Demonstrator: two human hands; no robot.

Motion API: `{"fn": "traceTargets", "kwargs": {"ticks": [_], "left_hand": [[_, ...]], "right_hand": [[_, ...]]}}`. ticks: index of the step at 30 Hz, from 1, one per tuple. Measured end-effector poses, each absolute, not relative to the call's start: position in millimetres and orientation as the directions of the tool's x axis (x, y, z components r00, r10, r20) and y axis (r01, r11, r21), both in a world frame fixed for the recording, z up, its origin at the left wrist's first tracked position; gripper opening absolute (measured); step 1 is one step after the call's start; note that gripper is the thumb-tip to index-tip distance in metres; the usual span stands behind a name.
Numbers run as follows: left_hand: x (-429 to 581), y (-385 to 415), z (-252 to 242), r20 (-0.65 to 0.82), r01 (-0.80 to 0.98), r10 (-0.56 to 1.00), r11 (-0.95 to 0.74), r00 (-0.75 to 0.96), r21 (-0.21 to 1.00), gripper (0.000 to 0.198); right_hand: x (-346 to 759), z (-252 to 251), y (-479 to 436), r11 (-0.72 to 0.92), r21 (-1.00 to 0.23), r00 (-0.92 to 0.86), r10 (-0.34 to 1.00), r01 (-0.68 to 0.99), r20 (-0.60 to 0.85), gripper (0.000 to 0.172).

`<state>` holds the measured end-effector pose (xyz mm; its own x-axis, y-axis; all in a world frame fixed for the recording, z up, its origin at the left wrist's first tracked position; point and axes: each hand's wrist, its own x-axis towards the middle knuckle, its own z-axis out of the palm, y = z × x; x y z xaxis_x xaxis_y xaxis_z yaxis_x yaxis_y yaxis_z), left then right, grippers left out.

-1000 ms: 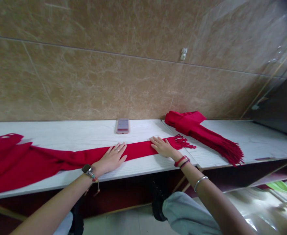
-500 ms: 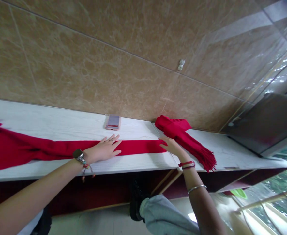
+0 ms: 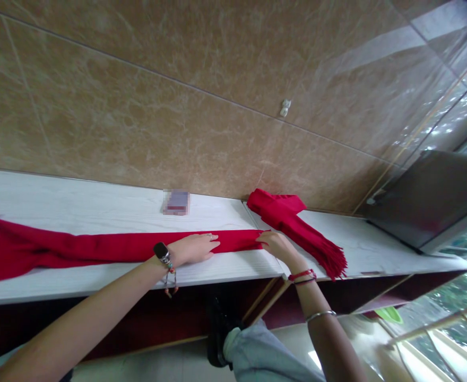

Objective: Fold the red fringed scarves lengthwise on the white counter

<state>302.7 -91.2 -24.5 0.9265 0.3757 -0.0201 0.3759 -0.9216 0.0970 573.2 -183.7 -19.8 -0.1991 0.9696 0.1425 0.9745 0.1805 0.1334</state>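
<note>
A long red scarf, folded into a narrow band, lies along the white ledge; toward the left end it is wider and looser. My left hand rests on the band with its fingers stretched out over the cloth. At the band's right end, my right hand has its fingers closed on the edge of the fabric. Just beyond that hand is a second red scarf, folded over on itself, its fringe pointing to the lower right.
A phone, partly blurred, lies near the tiled wall behind the ledge. A dark grey panel stands at the right end. Under the ledge are open dark red shelves. A small white fitting sits on the wall.
My left hand has slid right along the band, closer to my right hand, and its fingers are less spread. My right fingers have closed on the scarf's end.
</note>
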Motion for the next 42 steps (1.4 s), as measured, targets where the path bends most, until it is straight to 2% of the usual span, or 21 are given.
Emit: {"fn": "traceTargets", "kwargs": {"ticks": [4,9,13,20,26,29,33,35,36,38,42], "left_hand": [[304,-96,-18,-0.035,0.401,0.4,-0.909,0.916,0.115,0.046],[301,-96,-24,-0.176,0.471,0.44,-0.855,0.88,0.218,0.052],[301,-91,-31,-0.172,0.475,0.443,-0.839,0.88,0.265,0.049],[302,-88,-34,-0.156,0.491,0.466,-0.807,0.871,0.329,0.042],[299,-89,-25,-0.223,0.463,0.408,-0.814,0.886,0.35,0.04],[297,-89,-21,-0.2,0.45,0.404,-0.811,0.893,0.375,0.039],[297,-88,-27,-0.117,0.531,0.522,-0.791,0.845,0.304,0.049],[296,-88,-33,-0.089,0.599,0.597,-0.763,0.797,0.244,0.055],[295,-89,-35,-0.083,0.62,0.619,-0.752,0.781,0.222,0.057],[291,-90,-40,-0.067,0.637,0.638,-0.746,0.767,0.195,0.06],[279,-92,-42,-0.038,0.635,0.64,-0.752,0.768,0.175,0.067]], "right_hand": [[575,-17,-190,0.204,0.088,-0.22,0.941,0.975,0.256,0.028],[577,-19,-190,0.183,0.046,-0.187,0.978,0.982,0.091,0.028],[582,-24,-187,0.145,0.002,-0.145,0.984,0.989,0.099,0.027],[590,-30,-183,0.223,-0.087,-0.217,0.973,0.971,0.076,0.026],[587,-22,-184,0.184,0.025,-0.184,0.983,0.983,0.007,0.029],[578,-10,-180,0.168,0.057,-0.17,0.984,0.984,0.049,0.028],[538,-12,-159,0.124,0.0,-0.118,0.943,0.992,0.311,0.026],[510,-26,-148,0.151,-0.063,-0.116,0.916,0.987,0.384,0.033],[498,-35,-144,0.159,-0.085,-0.116,0.919,0.984,0.378,0.038],[481,-52,-140,0.177,-0.07,-0.151,0.95,0.982,0.272,0.044],[497,-67,-150,0.099,0.057,-0.105,0.988,0.993,0.116,0.046]]}}
